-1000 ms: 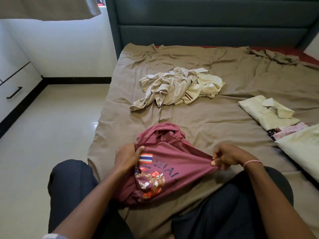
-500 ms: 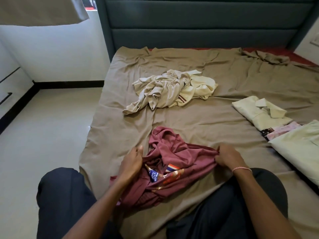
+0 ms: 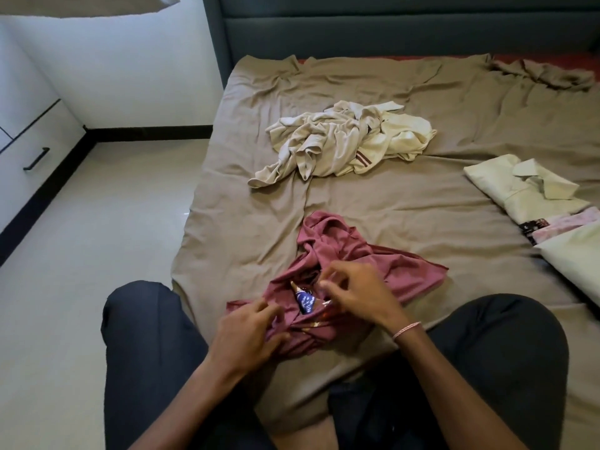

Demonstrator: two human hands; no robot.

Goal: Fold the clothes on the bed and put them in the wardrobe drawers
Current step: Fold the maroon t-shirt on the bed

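A maroon printed T-shirt (image 3: 350,251) lies bunched on the brown bed sheet (image 3: 406,203) just in front of my knees. My left hand (image 3: 250,332) grips the shirt's near left edge with curled fingers. My right hand (image 3: 357,293) sits on the middle of the shirt, fingers bent down into the folds; what they pinch is hidden. A crumpled cream garment (image 3: 344,142) lies further up the bed. Folded pale shirts (image 3: 519,190) are stacked at the right edge.
White wardrobe drawers with a black handle (image 3: 35,159) stand at the left across a light tiled floor (image 3: 91,228). A dark padded headboard (image 3: 389,27) closes the far end. My dark-trousered knees (image 3: 146,336) frame the bed's near edge.
The shirt was held stretched between both hands, then dropped into a heap. Both hands have moved inward onto its middle and near edge.
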